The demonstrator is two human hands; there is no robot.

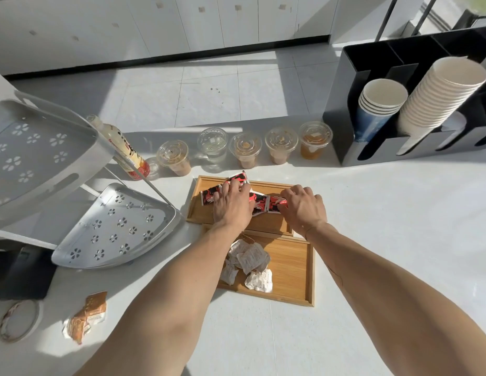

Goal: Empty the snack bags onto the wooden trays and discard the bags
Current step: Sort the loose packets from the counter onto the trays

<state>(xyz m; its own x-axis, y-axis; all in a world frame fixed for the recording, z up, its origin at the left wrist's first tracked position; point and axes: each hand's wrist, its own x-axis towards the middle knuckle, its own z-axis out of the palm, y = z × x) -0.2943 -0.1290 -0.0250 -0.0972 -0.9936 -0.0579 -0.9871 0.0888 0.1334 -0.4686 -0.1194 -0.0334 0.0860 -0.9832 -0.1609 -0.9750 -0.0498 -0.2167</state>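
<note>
Two wooden trays lie on the white counter. The far tray [274, 226] holds several red, black and white snack packets [259, 203]. My left hand [231, 206] rests palm down on the packets at the tray's left, fingers spread. My right hand [303, 208] presses on the packets at the right, fingers curled over a red one. The near tray [293, 270] carries a heap of pale wrapped snacks [248, 263], partly hidden by my left forearm. An orange snack bag [86, 316], crumpled, lies on the counter at the lower left.
A grey perforated two-tier rack [114, 229] stands at the left, a bottle [122, 147] leaning behind it. Several lidded plastic cups [246, 149] line the counter's far edge. A black holder [372, 150] with stacked paper cups [437, 99] stands far right. A tape roll [18, 320] lies bottom left.
</note>
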